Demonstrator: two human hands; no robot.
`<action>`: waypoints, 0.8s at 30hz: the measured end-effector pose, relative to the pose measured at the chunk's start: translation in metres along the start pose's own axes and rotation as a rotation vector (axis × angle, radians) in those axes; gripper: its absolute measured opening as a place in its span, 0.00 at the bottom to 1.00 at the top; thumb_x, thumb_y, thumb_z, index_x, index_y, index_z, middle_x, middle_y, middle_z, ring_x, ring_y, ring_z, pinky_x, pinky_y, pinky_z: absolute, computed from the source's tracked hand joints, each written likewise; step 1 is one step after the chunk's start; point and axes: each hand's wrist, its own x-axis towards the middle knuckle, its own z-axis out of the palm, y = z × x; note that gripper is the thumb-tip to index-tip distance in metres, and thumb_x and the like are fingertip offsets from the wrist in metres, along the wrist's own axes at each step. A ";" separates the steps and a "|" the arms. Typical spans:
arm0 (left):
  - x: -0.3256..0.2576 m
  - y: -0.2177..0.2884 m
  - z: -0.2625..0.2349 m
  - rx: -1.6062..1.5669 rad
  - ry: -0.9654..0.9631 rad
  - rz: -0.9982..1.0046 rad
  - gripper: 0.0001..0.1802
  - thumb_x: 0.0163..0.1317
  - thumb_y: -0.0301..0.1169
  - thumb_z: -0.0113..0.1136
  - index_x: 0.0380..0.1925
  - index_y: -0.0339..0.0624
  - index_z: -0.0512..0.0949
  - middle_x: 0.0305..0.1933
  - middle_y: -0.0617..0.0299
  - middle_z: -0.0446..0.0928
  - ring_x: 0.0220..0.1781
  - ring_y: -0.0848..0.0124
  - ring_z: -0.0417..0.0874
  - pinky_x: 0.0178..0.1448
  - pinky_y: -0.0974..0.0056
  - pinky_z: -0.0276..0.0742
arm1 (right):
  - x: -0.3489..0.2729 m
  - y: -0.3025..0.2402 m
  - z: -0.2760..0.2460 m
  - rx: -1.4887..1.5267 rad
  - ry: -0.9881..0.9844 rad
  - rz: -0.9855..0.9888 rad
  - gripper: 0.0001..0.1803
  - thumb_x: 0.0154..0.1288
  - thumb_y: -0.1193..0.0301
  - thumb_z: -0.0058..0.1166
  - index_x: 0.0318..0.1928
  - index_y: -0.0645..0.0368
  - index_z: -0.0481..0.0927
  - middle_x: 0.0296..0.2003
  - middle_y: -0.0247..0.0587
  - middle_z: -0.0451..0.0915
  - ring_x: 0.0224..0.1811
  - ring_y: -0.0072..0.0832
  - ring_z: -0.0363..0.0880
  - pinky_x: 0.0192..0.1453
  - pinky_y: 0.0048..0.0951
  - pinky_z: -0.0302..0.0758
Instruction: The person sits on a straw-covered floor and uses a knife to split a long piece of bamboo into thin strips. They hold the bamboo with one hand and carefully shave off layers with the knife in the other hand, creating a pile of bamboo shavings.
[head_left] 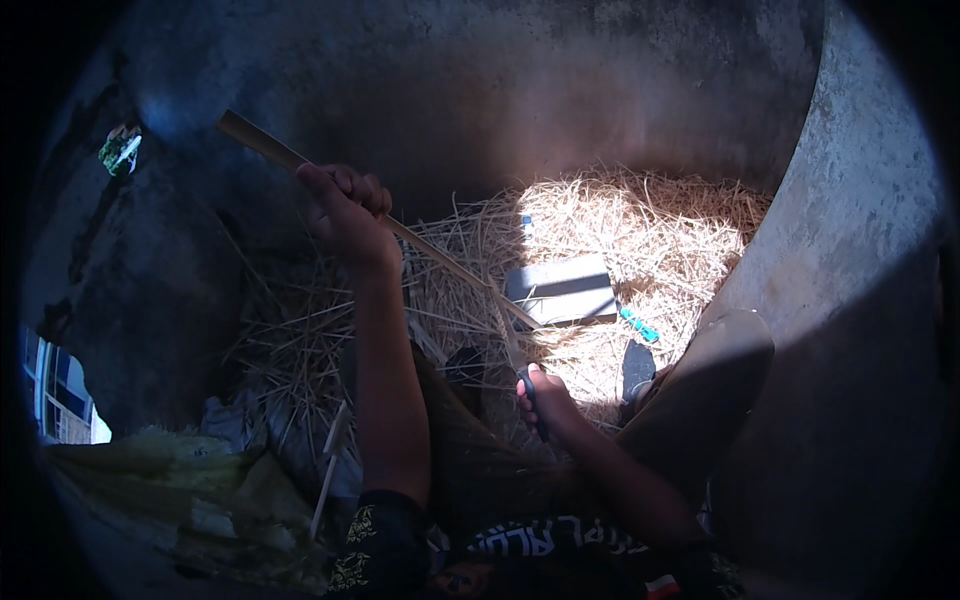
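Note:
My left hand (350, 210) is wrapped round a long, flat bamboo or wooden strip (440, 258), raised toward the upper left and slanting down to the right. In my right hand (552, 400) is a knife (531, 395) by its black handle, its blade pointing up and away. The blade meets or crosses the strip near its lower end; whether they touch I cannot tell. Just beyond that end a pale rectangular block (562, 290) lies on the shavings, a dark shadow band across it. A small teal object (638, 325) rests by the block's right corner.
Pale thin shavings (660, 220) cover the floor, brightly sunlit at right. A curved grey wall (480, 110) rises around me. My bent leg (710, 375) and dark sandal (637, 370) are at right. Yellowish cloth (190, 490) and thin sticks (328, 475) lie at left.

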 end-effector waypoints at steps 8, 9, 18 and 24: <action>-0.009 0.000 0.011 -0.024 -0.002 -0.009 0.27 0.74 0.57 0.44 0.24 0.48 0.62 0.17 0.71 0.52 0.16 0.78 0.50 0.21 0.68 0.47 | -0.005 -0.032 -0.011 0.150 -0.304 0.055 0.23 0.77 0.50 0.33 0.30 0.50 0.69 0.18 0.24 0.64 0.13 0.16 0.59 0.16 0.24 0.61; -0.011 0.002 0.012 -0.038 -0.001 -0.017 0.27 0.74 0.57 0.43 0.24 0.48 0.62 0.17 0.71 0.52 0.16 0.78 0.51 0.21 0.68 0.47 | -0.008 -0.038 -0.009 0.099 -0.338 0.028 0.23 0.77 0.49 0.33 0.30 0.50 0.69 0.17 0.24 0.64 0.13 0.16 0.59 0.16 0.24 0.61; -0.022 0.002 0.020 0.007 -0.096 0.019 0.26 0.75 0.56 0.41 0.25 0.47 0.62 0.17 0.71 0.53 0.16 0.79 0.51 0.21 0.68 0.47 | 0.032 0.010 -0.017 -0.036 0.267 0.028 0.24 0.78 0.49 0.32 0.30 0.51 0.69 0.18 0.28 0.67 0.14 0.21 0.61 0.17 0.29 0.62; -0.047 -0.001 0.047 -0.044 -0.095 0.079 0.23 0.77 0.49 0.43 0.26 0.45 0.64 0.20 0.72 0.57 0.16 0.82 0.54 0.21 0.72 0.51 | 0.034 -0.001 -0.016 -0.012 0.232 0.005 0.25 0.78 0.48 0.32 0.31 0.52 0.68 0.16 0.28 0.67 0.13 0.21 0.61 0.17 0.29 0.61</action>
